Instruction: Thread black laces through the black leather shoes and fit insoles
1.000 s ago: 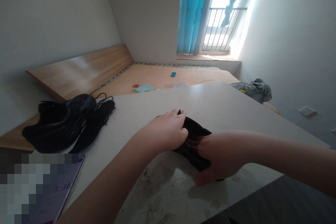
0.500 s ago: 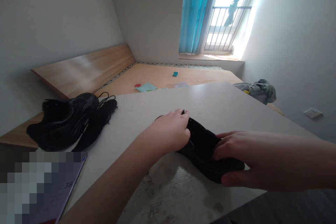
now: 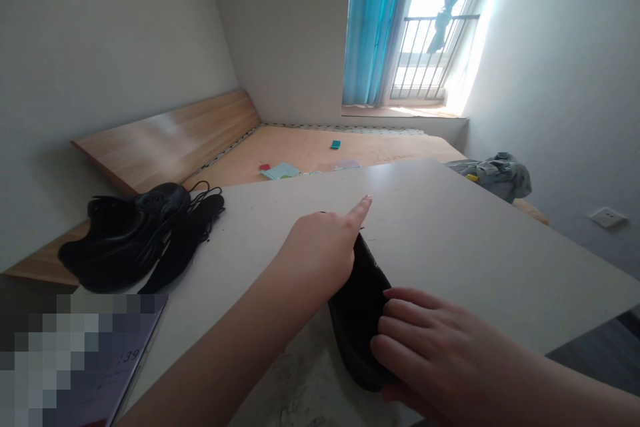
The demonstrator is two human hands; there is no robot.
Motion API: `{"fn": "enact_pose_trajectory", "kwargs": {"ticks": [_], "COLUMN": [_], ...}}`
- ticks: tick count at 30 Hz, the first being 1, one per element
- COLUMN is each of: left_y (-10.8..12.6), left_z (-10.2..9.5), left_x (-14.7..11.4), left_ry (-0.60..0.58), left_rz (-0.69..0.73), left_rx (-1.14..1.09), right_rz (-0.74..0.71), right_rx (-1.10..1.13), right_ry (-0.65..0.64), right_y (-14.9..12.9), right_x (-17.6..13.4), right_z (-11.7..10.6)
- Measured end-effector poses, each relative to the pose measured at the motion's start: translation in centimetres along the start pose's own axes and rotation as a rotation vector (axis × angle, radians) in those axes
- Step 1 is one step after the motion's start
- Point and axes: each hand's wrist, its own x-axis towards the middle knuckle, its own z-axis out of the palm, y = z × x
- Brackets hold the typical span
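Observation:
A black shoe (image 3: 357, 320) lies on the white table in front of me, its opening facing up and its heel toward me. My left hand (image 3: 330, 247) is over the front of the shoe, fingers curled on it and index finger stretched forward. The toe part is mostly hidden beneath that hand. At the heel end, my right hand (image 3: 425, 347) grips the rim, its fingertips at the inner edge and its thumb low on the outside. Another black shoe (image 3: 125, 233) stands at the table's left edge, and a long black insole-shaped piece (image 3: 187, 240) with loose laces leans beside it.
The white table (image 3: 480, 240) has dark stains near me. A partly blurred screen (image 3: 135, 340) sits at lower left. Beyond are a bed (image 3: 395, 143) with small coloured items, a wooden headboard (image 3: 175, 140), bundled grey cloth (image 3: 505, 177) and a wall socket (image 3: 607, 217).
The shoe has turned so its heel points more toward me. My right hand has moved left and down with the heel. My left index finger is now stretched out.

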Motion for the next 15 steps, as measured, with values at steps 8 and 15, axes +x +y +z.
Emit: {"fn": "enact_pose_trajectory", "kwargs": {"ticks": [8, 15], "left_y": [0.0, 0.8], "left_z": [0.2, 1.1], "left_x": [0.3, 0.4], "left_ry": [-0.025, 0.014], "left_rz": [0.077, 0.103], "left_rx": [0.03, 0.118], "right_rz": [0.249, 0.512], "right_rx": [0.208, 0.559], "right_ry": [0.146, 0.435], "right_y": [3.2, 7.8], "right_x": [1.2, 6.8], "right_z": [-3.0, -2.0]}}
